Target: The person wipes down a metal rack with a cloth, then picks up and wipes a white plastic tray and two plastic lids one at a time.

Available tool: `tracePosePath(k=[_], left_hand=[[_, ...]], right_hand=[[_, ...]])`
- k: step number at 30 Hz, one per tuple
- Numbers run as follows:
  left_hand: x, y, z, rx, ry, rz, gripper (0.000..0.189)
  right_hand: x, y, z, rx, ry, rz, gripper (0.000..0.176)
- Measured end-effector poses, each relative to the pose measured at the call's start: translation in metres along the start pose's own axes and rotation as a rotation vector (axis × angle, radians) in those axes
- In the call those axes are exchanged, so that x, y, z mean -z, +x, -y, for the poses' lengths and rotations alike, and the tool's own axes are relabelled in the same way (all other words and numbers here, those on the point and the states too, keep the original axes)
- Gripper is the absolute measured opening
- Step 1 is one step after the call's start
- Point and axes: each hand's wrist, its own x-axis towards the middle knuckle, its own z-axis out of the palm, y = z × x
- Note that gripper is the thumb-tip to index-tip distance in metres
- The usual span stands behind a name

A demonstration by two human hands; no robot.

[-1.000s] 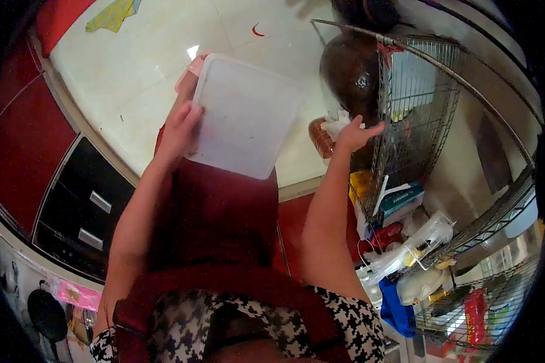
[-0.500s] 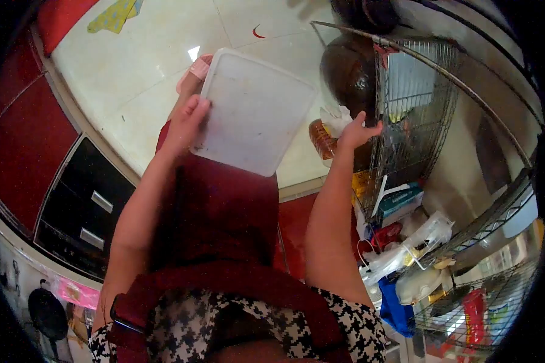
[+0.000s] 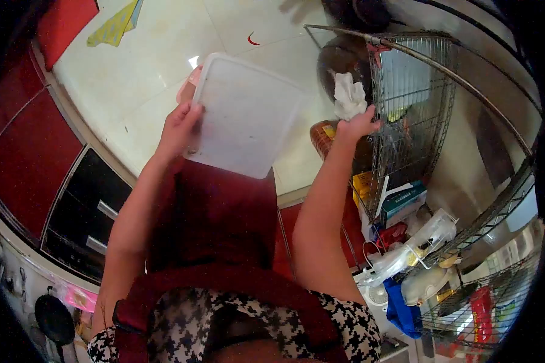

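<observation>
My left hand (image 3: 180, 127) grips the left edge of a square, translucent plastic lid (image 3: 248, 115), with the thumb on top. The lid is held out over the floor in front of the dark red apron (image 3: 215, 212), and small dark specks show on it. Off to the right, my right hand (image 3: 358, 124) is closed on a crumpled white tissue (image 3: 349, 97) that sticks up above the fingers. Behind that wrist, a bottle of brown liquid (image 3: 322, 138) is partly hidden. The wire rack (image 3: 406, 91) is close beside the right hand.
A large dark brown jar (image 3: 330, 60) stands by the rack. Boxes and plastic bags (image 3: 424, 242) crowd the lower right shelves. Red and black cabinets (image 3: 85, 206) line the left. On the tiled floor lie a yellow cloth (image 3: 112, 27) and a small red curved piece (image 3: 253, 40).
The tissue in my right hand has swung from pointing left to standing up above the fingers. My left hand and the lid have shifted slightly left.
</observation>
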Motion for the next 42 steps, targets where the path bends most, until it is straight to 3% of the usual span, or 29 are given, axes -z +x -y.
tracePosePath(k=[5,7,14,17,23,25,26,28,29,31,32,34,36,39,41,42], left_hand=[[0.006,0.011,0.010,-0.044,0.052,0.072,0.024],[0.002,0.010,0.011,-0.025,0.100,0.103,0.026],[-0.016,0.015,0.003,-0.057,0.097,0.068,0.023],[-0.015,0.013,0.000,-0.042,0.133,0.084,0.025],[-0.021,0.011,-0.001,-0.060,0.145,0.033,0.023],[-0.020,0.011,-0.001,-0.048,0.167,0.030,0.023],[-0.020,0.011,-0.002,-0.051,0.221,0.043,0.023],[-0.024,0.010,-0.003,-0.058,0.284,0.070,0.023],[-0.027,0.009,-0.003,-0.046,0.273,0.068,0.023],[-0.036,0.007,-0.006,-0.043,0.269,0.080,0.022],[-0.043,0.006,-0.008,-0.068,0.227,0.056,0.022],[-0.049,0.002,-0.010,-0.095,0.190,0.044,0.022],[-0.046,0.001,-0.013,-0.085,0.215,0.137,0.021],[-0.060,-0.009,-0.025,-0.044,0.200,0.115,0.020],[-0.061,-0.010,-0.021,-0.045,0.202,0.123,0.022],[-0.061,-0.009,-0.019,-0.044,0.204,0.118,0.026]], right_hand=[[0.014,0.008,-0.015,0.132,-0.147,-0.070,0.055],[0.023,0.018,-0.022,0.350,-0.430,-0.103,0.050],[0.024,0.008,-0.008,0.283,-0.530,-0.098,0.053],[0.018,-0.005,-0.001,0.240,-0.318,-0.007,0.057],[0.026,0.011,0.006,-0.048,0.131,0.093,0.056],[0.028,0.016,0.007,-0.199,0.685,0.475,0.053],[0.031,0.012,0.008,-0.193,0.693,0.469,0.053],[0.040,-0.001,0.005,0.683,-0.209,0.442,0.048],[0.047,0.004,0.002,0.685,-0.207,0.427,0.048],[0.060,0.013,-0.006,0.337,-0.232,0.160,0.044],[0.060,0.009,0.014,0.341,-0.224,0.147,0.044],[0.060,-0.009,0.070,-0.101,0.264,0.112,0.040],[0.073,0.015,0.082,-0.091,0.118,0.164,0.040],[0.092,0.088,0.075,-0.002,-0.120,0.201,0.036],[0.097,0.121,0.072,0.120,-0.403,0.261,0.027],[0.099,0.139,0.070,0.105,-0.586,0.342,0.031]])
